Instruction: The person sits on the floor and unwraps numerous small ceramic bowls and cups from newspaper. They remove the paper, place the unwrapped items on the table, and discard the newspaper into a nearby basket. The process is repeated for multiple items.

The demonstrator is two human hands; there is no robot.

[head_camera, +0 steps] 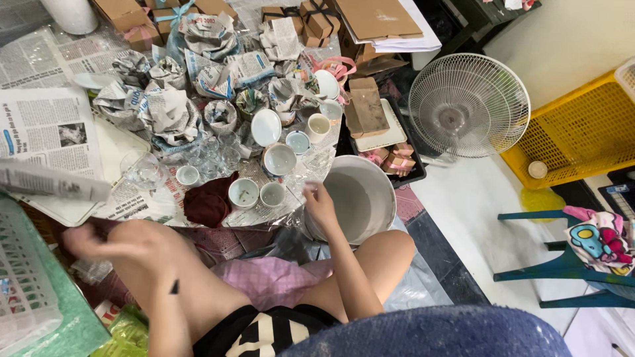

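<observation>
Person seated on the floor, knees up, head camera looking down.

Right hand [320, 201] is stretched forward and rests on the near rim of a large white basin [370, 192], fingers curled over the edge; the grip looks closed on the rim, though the fingertips are too small to read surely. The basin sits on the floor just right of the spread of newspaper [49, 125].

Left hand [99, 239] is motion-blurred, low at the left by the knee. Cannot tell whether its grip is open or closed, or whether it holds anything. A folded newspaper sheet [53, 182] lies just above it, also blurred.

On the paper ahead: small white cups [243, 193], one [272, 194] just left of the right hand, a small bowl [279, 158] behind them, and a dark red cloth [206, 203] beside the cups. Further back, many crumpled newspaper bundles [165, 109] and brown cardboard boxes [317, 18].

To the right, a white fan [468, 104] lies near a yellow crate [582, 132]. A white plastic basket [23, 277] sits at the left edge.
</observation>
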